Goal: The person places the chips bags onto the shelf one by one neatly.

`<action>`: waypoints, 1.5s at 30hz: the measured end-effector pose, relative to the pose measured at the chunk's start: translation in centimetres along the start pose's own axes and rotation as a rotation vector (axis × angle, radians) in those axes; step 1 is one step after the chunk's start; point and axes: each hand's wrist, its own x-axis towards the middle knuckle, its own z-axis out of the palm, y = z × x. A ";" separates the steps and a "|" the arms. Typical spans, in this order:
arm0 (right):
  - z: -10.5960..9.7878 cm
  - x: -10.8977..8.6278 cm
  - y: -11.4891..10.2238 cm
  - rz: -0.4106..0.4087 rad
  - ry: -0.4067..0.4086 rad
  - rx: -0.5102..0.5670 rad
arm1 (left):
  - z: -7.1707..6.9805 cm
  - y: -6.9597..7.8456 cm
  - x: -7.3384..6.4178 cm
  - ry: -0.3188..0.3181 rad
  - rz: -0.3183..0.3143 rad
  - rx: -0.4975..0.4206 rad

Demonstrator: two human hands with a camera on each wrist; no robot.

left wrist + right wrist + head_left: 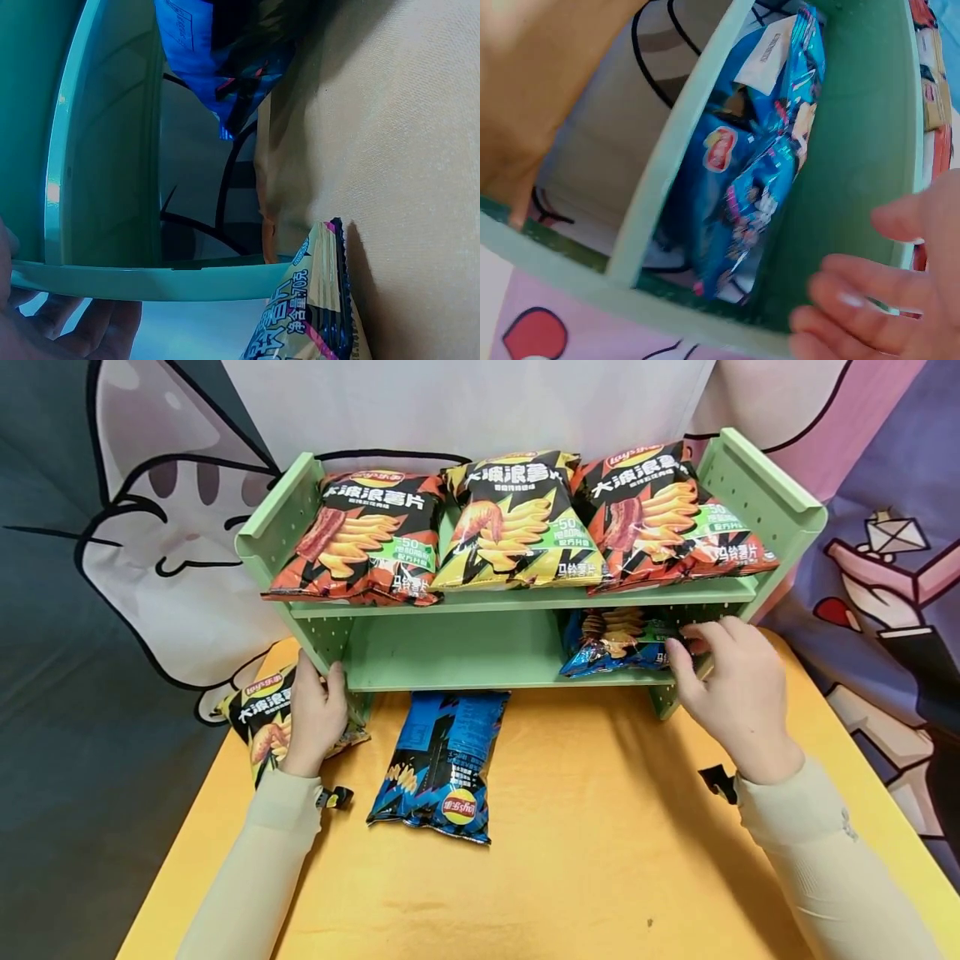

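Observation:
A green two-tier shelf rack (450, 652) stands on the table. My left hand (315, 718) grips its left side panel, thumb inside and fingers (105, 326) behind the panel. At the rack's right end my right hand (738, 693) is held with fingers loosely bent and holding nothing. In the right wrist view these fingers (855, 300) are apart from the blue chip bag (735, 172), which lies at the right of the lower tier. Under my left wrist is a yellow-and-black chip bag (262, 710), partly hidden by the hand.
Along the upper tier sit a red chip bag (367, 535), a yellow chip bag (517, 527) and more red bags (645, 518) at the right. Another blue chip bag (442, 768) lies back side up on the yellow table (585, 860), before the rack. A printed cloth (480, 402) hangs behind.

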 end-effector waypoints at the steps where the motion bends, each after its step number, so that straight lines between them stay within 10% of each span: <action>1: 0.0 -0.2 0.3 0.015 0.032 0.005 | 0.0 0.0 0.0 0.000 0.000 -0.002; 13: 1.1 -1.9 4.1 0.375 0.196 0.094 | 0.5 0.1 0.0 -0.007 0.003 -0.015; 27: 2.5 -2.4 5.9 0.130 0.186 0.031 | 0.1 0.1 -0.6 0.051 -0.001 0.100; 35: 2.7 -2.3 5.7 0.117 0.201 0.064 | -0.8 -0.4 -4.0 0.213 0.281 0.165; 38: 2.8 -2.3 5.9 0.113 0.199 0.071 | -1.7 -0.6 -4.6 0.073 0.436 0.277; 45: 2.9 -2.3 5.9 0.112 0.190 0.069 | -1.6 0.0 -5.4 -0.530 0.692 0.560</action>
